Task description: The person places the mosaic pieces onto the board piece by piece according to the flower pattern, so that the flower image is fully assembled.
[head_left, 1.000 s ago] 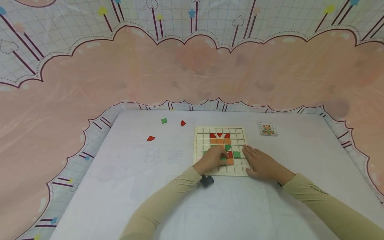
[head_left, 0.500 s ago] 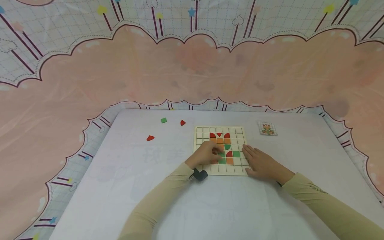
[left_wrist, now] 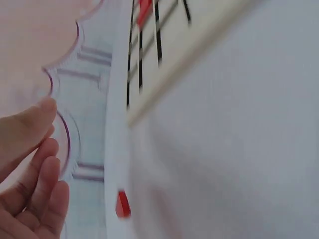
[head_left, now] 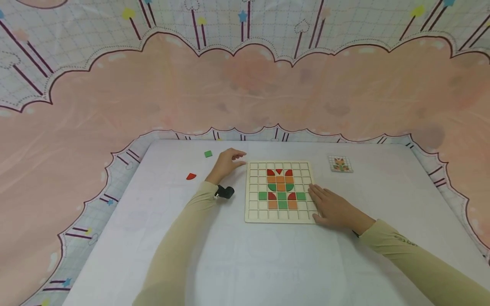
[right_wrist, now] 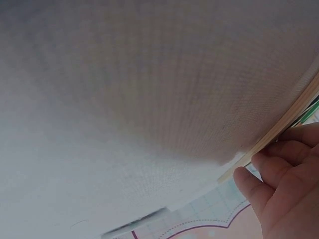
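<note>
My left hand [head_left: 228, 165] hovers over the table just left of the gridded wooden board [head_left: 254, 214], its fingers loosely bent and nothing seen between them. In the left wrist view a small red piece [left_wrist: 122, 204] lies on the table near that hand, apart from the fingers. The head view hides this piece behind the hand. Along the board's right edge rests my right hand [head_left: 337, 208], fingers extended; the right wrist view has its fingertips touching the board's wooden side [right_wrist: 279, 127]. Red, orange and green pieces, among them an orange square [head_left: 281, 187], form a flower-like pattern on the board.
A green square [head_left: 208, 154] and a red quarter-circle piece [head_left: 191, 176] lie left of the board. At the back right is a small pattern card [head_left: 340, 163] with a similar flower. A patterned cloth [head_left: 245, 93] hangs behind the white table [head_left: 245, 263].
My left hand has moved off the board, left and away from me, uncovering a green quarter-circle and other pieces in the pattern. The right hand has stayed at the board's edge.
</note>
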Motion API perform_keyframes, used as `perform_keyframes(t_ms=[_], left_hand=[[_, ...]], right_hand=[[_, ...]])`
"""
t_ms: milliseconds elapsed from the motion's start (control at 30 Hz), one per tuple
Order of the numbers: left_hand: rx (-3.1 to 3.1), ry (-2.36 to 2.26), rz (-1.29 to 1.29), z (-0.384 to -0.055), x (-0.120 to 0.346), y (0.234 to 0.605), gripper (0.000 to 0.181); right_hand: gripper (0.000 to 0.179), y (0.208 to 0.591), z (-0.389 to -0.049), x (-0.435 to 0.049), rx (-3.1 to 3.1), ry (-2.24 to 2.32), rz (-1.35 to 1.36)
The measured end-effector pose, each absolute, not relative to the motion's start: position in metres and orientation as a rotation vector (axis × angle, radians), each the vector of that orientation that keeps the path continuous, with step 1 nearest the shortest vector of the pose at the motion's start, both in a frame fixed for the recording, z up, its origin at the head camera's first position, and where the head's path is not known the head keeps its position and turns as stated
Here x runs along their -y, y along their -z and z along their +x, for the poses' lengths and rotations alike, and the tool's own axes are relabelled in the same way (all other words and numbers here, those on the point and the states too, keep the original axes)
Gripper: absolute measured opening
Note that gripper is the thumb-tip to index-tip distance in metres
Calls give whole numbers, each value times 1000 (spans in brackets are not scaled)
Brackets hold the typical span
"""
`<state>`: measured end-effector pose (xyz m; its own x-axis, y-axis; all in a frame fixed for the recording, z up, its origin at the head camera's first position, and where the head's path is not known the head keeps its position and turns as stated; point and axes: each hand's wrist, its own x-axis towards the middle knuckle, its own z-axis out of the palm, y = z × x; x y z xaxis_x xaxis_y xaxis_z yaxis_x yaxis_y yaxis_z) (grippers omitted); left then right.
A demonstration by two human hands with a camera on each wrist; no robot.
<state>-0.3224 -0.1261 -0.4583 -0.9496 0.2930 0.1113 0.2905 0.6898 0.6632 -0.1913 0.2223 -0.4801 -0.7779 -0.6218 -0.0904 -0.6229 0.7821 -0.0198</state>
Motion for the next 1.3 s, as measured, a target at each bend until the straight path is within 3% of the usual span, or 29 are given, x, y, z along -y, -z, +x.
perform_keyframes(t_ms=[267,1300], left_hand=[[-2872,-1049,273,-341,151,465,39],[-2795,-967,310,-339,165,477,26]], right_hand=[[71,484,-193,-224,-2879,-18,-1007],[72,482,-193,-223,-2881,-12,-995]])
